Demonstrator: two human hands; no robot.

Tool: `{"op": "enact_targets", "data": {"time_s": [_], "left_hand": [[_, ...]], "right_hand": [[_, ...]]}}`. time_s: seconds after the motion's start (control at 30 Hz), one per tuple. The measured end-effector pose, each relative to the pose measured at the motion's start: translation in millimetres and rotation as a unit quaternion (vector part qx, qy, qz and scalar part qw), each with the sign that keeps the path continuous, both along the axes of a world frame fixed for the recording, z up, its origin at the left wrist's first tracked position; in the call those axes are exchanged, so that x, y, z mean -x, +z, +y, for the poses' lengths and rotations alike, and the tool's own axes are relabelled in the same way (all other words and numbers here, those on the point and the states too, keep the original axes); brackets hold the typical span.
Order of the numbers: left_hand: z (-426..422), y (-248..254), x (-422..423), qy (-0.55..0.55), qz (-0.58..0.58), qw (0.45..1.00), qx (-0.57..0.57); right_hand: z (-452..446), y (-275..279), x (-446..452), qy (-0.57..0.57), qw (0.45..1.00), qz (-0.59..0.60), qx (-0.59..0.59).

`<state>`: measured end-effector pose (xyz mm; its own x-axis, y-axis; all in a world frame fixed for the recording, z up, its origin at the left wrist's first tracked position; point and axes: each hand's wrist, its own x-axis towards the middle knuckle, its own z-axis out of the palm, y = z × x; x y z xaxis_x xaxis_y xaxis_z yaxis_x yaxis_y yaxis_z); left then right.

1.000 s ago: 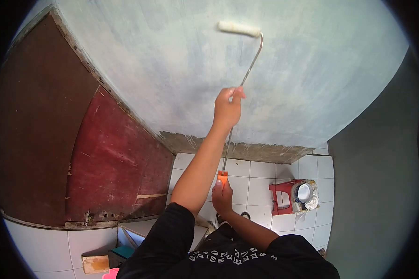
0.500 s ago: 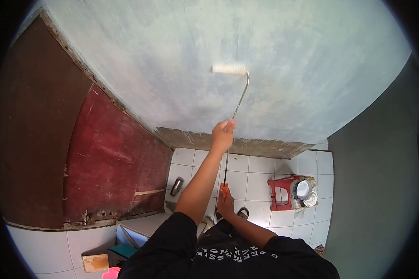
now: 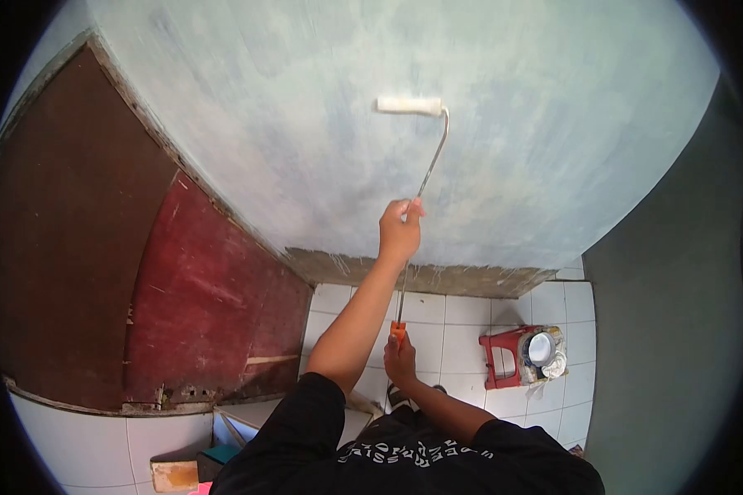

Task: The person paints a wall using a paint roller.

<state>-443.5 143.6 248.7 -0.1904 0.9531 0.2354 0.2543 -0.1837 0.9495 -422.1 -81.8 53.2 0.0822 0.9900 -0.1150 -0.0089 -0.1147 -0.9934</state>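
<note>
A paint roller [image 3: 409,106] with a white sleeve lies against the pale blue-white wall [image 3: 537,148], its thin metal rod running down toward me. My left hand [image 3: 399,231] is closed around the upper part of that rod, below the bend. Lower down, my right hand [image 3: 399,359] grips the orange handle [image 3: 398,332] at the rod's end. Both arms reach forward from black sleeves. The wall's coating is patchy, with streaks and drips above a bare brownish strip [image 3: 470,282] at its foot.
On the right, a red stool [image 3: 502,356] carries a container of white paint [image 3: 541,349] and a crumpled white cloth [image 3: 554,365]. A red and brown panel [image 3: 215,289] stands at left, a dark grey wall [image 3: 669,289] at right. White tiles [image 3: 466,330] cover the floor.
The roller and my left hand have moved up a little in the view, while the floor, stool and panel sit lower. The metal cylinder on the floor at left is out of sight now.
</note>
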Motion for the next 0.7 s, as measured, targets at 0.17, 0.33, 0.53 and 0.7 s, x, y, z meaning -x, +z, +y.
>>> {"op": "enact_targets", "data": {"time_s": [0.17, 0.33, 0.53, 0.7], "left_hand": [[40.8, 137.4, -7.7, 0.000, 0.064, 0.986, -0.154], [41.2, 287.7, -14.1, -0.081, 0.014, 0.991, -0.109], [55.6, 286.8, -11.4, -0.117, 0.019, 0.985, -0.129], [35.6, 152.6, -13.5, -0.123, 0.014, 0.991, -0.056]], "right_hand": [[65.3, 106.4, -14.9, -0.015, 0.994, 0.056, -0.096], [95.5, 242.3, -37.9, 0.018, 0.982, 0.124, -0.140], [81.6, 256.6, -54.5, 0.101, 0.969, 0.187, -0.127], [42.5, 138.4, -51.8, 0.038, 0.984, 0.167, -0.054]]}}
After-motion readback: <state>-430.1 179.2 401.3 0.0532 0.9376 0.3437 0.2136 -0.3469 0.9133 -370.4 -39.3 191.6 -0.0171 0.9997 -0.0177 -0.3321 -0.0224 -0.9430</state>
